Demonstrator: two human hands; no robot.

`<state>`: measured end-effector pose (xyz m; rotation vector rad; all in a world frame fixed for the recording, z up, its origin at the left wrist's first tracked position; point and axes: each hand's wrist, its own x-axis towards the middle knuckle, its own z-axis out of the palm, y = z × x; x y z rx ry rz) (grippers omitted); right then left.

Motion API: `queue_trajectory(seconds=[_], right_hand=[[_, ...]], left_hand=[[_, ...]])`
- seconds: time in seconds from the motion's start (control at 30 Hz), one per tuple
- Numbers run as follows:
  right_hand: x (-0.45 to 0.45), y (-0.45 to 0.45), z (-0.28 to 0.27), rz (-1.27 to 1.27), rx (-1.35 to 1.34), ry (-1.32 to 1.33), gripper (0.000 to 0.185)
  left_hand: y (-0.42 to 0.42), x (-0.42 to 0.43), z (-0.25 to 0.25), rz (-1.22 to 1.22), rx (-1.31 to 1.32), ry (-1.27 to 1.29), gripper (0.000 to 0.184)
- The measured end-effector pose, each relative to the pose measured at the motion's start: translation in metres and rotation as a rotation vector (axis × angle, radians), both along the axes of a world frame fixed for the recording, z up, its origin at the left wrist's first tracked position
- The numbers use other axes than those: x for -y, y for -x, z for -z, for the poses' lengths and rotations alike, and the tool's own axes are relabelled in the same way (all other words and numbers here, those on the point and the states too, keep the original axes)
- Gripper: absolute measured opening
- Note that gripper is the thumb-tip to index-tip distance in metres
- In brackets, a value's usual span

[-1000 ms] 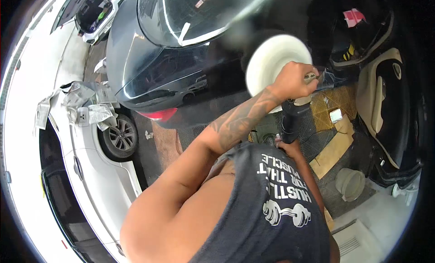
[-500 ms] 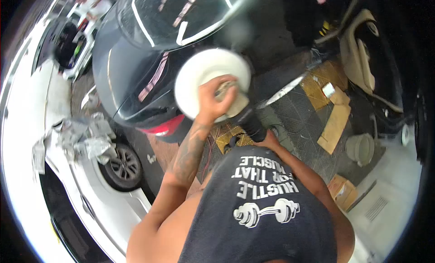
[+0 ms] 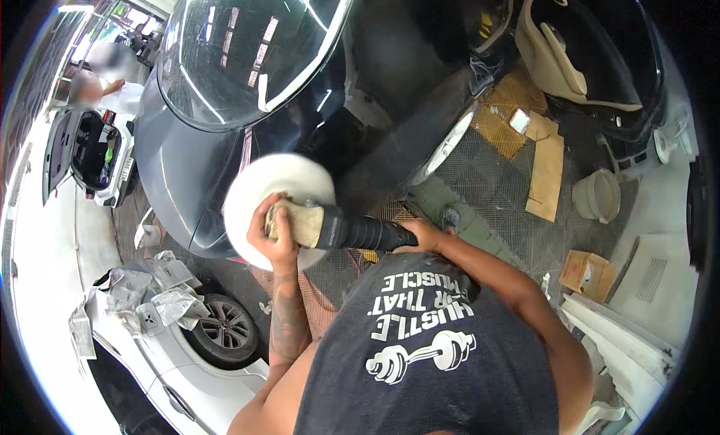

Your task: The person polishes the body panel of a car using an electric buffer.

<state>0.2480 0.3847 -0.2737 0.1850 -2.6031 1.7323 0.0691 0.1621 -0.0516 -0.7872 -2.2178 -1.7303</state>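
My left hand (image 3: 275,235) is closed around the pale, covered head of a polisher (image 3: 360,232). The polisher's wide white pad (image 3: 292,174) lies against the side of a dark car (image 3: 176,169), near its rear. Part of the pad is hidden behind my left hand and the tool. My right hand (image 3: 420,236) is wrapped round the black rear end of the handle, close to my shirt. The handle runs roughly level, from the pad to my right hand.
A white car (image 3: 150,367) with newspaper (image 3: 154,285) on it stands at lower left. Farther back are an open-tailgate car (image 3: 124,165) and a person (image 3: 124,94). To the right are an open door (image 3: 559,60), cardboard (image 3: 546,172), a bucket (image 3: 596,196) and a box (image 3: 587,274).
The polisher has moved left along the dark car towards its rear, both hands still on it. Its handle has swung to nearly level. The view has shifted too.
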Motion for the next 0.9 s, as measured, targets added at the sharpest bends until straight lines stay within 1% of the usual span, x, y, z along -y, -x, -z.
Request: queue_trajectory(seconds=[0.07, 0.1, 0.13, 0.2, 0.23, 0.27, 0.3, 0.33, 0.4, 0.43, 0.5, 0.53, 0.6, 0.63, 0.73, 0.8, 0.83, 0.87, 0.9], right_hand=[[-0.025, -0.011, -0.017, -0.070, 0.329, 0.262, 0.072], [-0.031, -0.019, -0.019, 0.000, 0.253, 0.339, 0.065], [-0.040, -0.026, -0.010, -0.002, 0.244, 0.331, 0.065], [-0.062, -0.036, 0.018, 0.117, 0.347, 0.281, 0.062], [-0.073, -0.041, 0.032, 0.120, 0.340, 0.272, 0.062], [-0.084, -0.048, 0.045, 0.181, 0.328, 0.302, 0.060], [-0.096, -0.054, 0.052, 0.240, 0.317, 0.334, 0.059], [-0.110, -0.061, 0.053, 0.238, 0.321, 0.334, 0.059], [-0.133, -0.067, 0.053, 0.342, 0.412, 0.339, 0.060], [-0.139, -0.067, 0.051, 0.335, 0.409, 0.338, 0.060], [-0.153, -0.068, 0.046, 0.407, 0.235, 0.563, 0.057], [-0.160, -0.066, 0.039, 0.388, 0.238, 0.556, 0.057], [-0.171, -0.057, 0.018, 0.457, 0.252, 0.452, 0.054], [-0.178, -0.054, 0.009, 0.426, 0.253, 0.440, 0.054], [-0.188, -0.048, -0.007, 0.412, 0.310, 0.462, 0.055], [-0.190, -0.044, -0.011, 0.441, 0.445, 0.331, 0.068], [-0.187, -0.042, -0.008, 0.418, 0.444, 0.319, 0.068], [-0.181, -0.041, 0.002, 0.504, 0.487, 0.190, 0.077], [-0.178, -0.040, 0.017, 0.588, 0.522, 0.057, 0.085]], left_hand=[[0.002, -0.035, -0.012, 0.048, 0.005, 0.016, 0.022], [0.005, -0.052, -0.012, 0.078, 0.020, 0.038, 0.021], [0.009, -0.069, -0.012, 0.110, 0.034, 0.059, 0.020], [0.013, -0.110, -0.010, 0.186, 0.014, 0.085, 0.019], [0.015, -0.133, -0.006, 0.202, 0.032, 0.069, 0.019], [0.018, -0.152, -0.007, 0.236, 0.000, 0.140, 0.019], [0.020, -0.174, -0.007, 0.267, -0.017, 0.134, 0.019], [0.020, -0.197, -0.006, 0.296, -0.029, 0.134, 0.019], [0.022, -0.239, -0.006, 0.355, -0.015, 0.133, 0.019], [0.023, -0.258, -0.005, 0.374, -0.028, 0.129, 0.019], [0.026, -0.298, -0.002, 0.412, -0.056, 0.169, 0.021], [0.024, -0.316, 0.000, 0.430, -0.067, 0.140, 0.022], [0.025, -0.345, 0.003, 0.454, -0.066, 0.128, 0.023], [0.025, -0.353, 0.002, 0.440, -0.092, 0.152, 0.023], [0.026, -0.353, -0.004, 0.379, -0.106, 0.182, 0.024], [0.025, -0.343, -0.005, 0.344, -0.091, 0.189, 0.024], [0.024, -0.334, -0.005, 0.335, -0.112, 0.156, 0.023], [0.024, -0.323, -0.005, 0.323, -0.137, 0.120, 0.023], [0.024, -0.311, -0.004, 0.304, -0.124, 0.153, 0.023]])
